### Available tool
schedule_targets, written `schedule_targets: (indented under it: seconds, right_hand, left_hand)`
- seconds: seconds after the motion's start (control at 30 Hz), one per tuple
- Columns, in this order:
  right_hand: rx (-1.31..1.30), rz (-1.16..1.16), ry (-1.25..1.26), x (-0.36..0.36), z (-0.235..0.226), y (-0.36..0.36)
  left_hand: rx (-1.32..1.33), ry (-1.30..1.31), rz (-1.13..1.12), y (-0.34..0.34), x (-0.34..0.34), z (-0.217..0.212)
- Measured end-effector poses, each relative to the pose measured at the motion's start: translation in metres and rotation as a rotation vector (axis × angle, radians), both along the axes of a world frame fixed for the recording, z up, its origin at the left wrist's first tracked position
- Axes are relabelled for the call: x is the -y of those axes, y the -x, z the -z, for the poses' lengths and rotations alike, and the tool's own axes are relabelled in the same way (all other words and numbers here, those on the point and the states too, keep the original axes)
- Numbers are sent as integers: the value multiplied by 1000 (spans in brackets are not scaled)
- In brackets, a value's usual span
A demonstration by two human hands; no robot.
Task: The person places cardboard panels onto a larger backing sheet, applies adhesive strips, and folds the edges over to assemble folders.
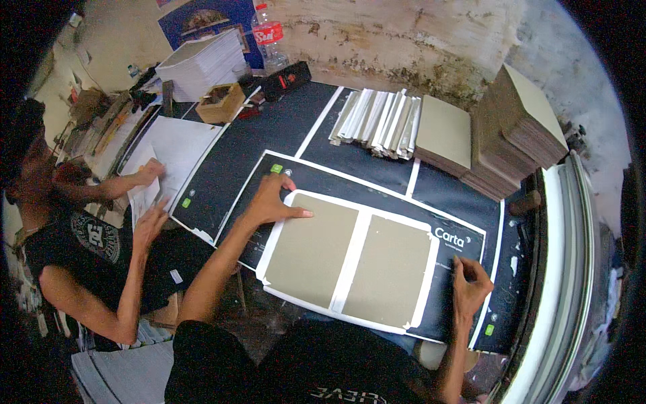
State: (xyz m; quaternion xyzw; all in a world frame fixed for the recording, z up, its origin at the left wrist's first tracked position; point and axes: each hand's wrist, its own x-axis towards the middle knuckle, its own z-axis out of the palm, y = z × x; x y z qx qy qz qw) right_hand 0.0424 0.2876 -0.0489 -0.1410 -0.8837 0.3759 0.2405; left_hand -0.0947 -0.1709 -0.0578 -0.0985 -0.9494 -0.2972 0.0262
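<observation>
While my left hand (272, 202) lies flat and released on the upper left corner of the white sheet with two grey-green cardboard panels (350, 259), I see my right hand (469, 286) at four o'clock, fingertips pinched on the sheet's right edge. That sheet sits at the centre of the dark printed work surface (269, 128). At twelve o'clock lies a row of silvery folded strips (377, 121); at two, tall stacks of grey board (518, 128). At nine, another person's hand (149, 225) presses white paper (171, 151).
</observation>
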Motion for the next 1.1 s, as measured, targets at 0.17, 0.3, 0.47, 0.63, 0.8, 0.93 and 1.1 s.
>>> schedule_targets:
  seconds: [0.17,0.3,0.47,0.63,0.8,0.93,1.1]
  right_hand:
    - [-54,-263,-26,33,-23,24]
    - [79,-639,-142,74,-21,76]
    - [296,-935,-85,119,-31,138]
    - [718,-1108,-196,140,-48,183]
    - [582,-1162,-169,139,-36,176]
    - [540,-1024,-392,137,-45,172]
    - [353,-1083,-548,143,-41,175]
  left_hand:
    - [117,-249,-8,5,-7,-10]
    - [326,-603,-129,-4,-10,-11]
    - [347,-843,27,-6,-6,-12]
    - [325,-874,101,-11,-8,-22]
    - [306,-948,77,-14,-10,-5]
    - [239,-792,-1,-15,-25,9]
    - [37,-631,-2,-15,-31,19]
